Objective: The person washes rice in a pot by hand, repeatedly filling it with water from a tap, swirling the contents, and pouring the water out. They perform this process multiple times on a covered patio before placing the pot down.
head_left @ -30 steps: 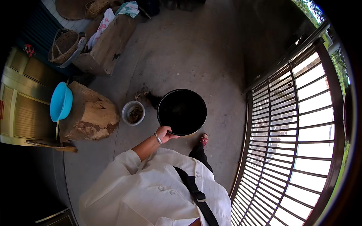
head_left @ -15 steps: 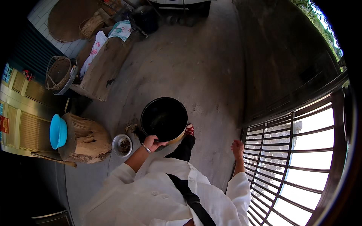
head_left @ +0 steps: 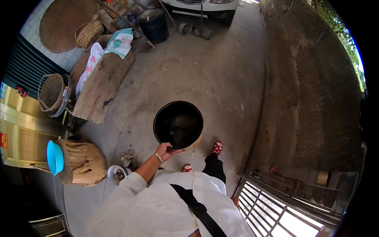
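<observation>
A deep round bucket (head_left: 196, 145), black inside with a yellowish outer wall, hangs in front of my body. My left hand (head_left: 165, 151) grips its near rim, fingers wrapped over the edge, a silver bangle on the wrist. Inside, a paler patch shows at the bottom; I cannot tell whether it is contents or a reflection. Only a sliver of my right hand (head_left: 235, 201) shows beside my right hip near the barred gate. The white shirt covers most of it and its fingers are hidden.
To the left stand a wood stump (head_left: 85, 162) bearing a turquoise basin (head_left: 55, 157), a metal bowl (head_left: 111, 175) and a wooden trough (head_left: 98, 93) with sacks. Far ahead are a dark drum (head_left: 154, 29) and a white car (head_left: 205, 5). A barred gate (head_left: 272, 207) borders the right.
My body has moved forward and the barred gate has slid lower in view. The bucket is still in my left hand. My right hand has dropped back beside my hip.
</observation>
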Demonstrator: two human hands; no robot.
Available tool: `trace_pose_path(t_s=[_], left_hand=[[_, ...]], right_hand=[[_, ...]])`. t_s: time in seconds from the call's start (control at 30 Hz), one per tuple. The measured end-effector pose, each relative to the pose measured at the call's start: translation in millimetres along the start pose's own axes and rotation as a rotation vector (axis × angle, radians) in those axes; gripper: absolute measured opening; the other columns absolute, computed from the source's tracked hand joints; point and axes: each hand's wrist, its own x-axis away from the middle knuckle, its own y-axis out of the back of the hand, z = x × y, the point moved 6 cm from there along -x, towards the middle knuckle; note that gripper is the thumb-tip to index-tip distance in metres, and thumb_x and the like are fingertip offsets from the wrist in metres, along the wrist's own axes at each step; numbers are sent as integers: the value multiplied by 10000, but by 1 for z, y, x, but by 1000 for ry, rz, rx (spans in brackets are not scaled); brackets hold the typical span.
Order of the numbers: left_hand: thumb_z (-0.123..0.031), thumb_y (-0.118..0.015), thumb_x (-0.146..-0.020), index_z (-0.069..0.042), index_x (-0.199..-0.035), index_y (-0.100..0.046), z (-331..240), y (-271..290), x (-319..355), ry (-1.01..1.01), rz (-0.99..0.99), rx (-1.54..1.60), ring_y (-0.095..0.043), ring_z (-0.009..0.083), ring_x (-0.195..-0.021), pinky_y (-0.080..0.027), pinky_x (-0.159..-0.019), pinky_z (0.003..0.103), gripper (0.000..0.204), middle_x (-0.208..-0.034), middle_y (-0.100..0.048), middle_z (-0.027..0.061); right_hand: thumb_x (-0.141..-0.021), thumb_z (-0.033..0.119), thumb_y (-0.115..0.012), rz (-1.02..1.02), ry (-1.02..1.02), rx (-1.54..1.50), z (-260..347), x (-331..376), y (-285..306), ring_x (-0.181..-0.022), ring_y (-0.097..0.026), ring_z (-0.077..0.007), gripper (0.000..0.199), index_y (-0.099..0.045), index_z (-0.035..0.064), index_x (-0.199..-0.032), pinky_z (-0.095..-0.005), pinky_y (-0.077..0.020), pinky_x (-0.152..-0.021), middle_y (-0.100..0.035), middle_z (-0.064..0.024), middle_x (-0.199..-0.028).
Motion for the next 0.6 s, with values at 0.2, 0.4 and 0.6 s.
trace_pose_path(t_s=[0.2,0.4,0.6], left_hand=[[36,-436,-669,224,-1067,-416,-77,-77,-110,-132,-59,51,-529,475,-996,-421,-914,587,440,-1097,-512,310],[38,-420,-671,259,-1053,-363,-143,-163,-187,-256,-106,178,-540,494,-953,-469,-885,557,445,-1076,-490,348],[45,-408,-684,269,-1082,-329,-240,-223,-253,-359,-224,285,-504,529,-986,-448,-923,550,463,-1106,-454,374]], right_hand=[[-796,89,-540,-22,38,98,200,-126,55,-522,-606,-251,118,-593,-6,-842,-373,-498,-445,-580,-135,-637],[-806,99,-501,-181,664,538,520,-301,144,-603,-558,-252,169,-587,22,-928,-396,-446,-488,-580,-117,-745],[-810,155,-531,-106,908,463,904,-297,4,-883,-598,-375,217,-658,24,-928,-411,-478,-765,-634,-214,-888]])
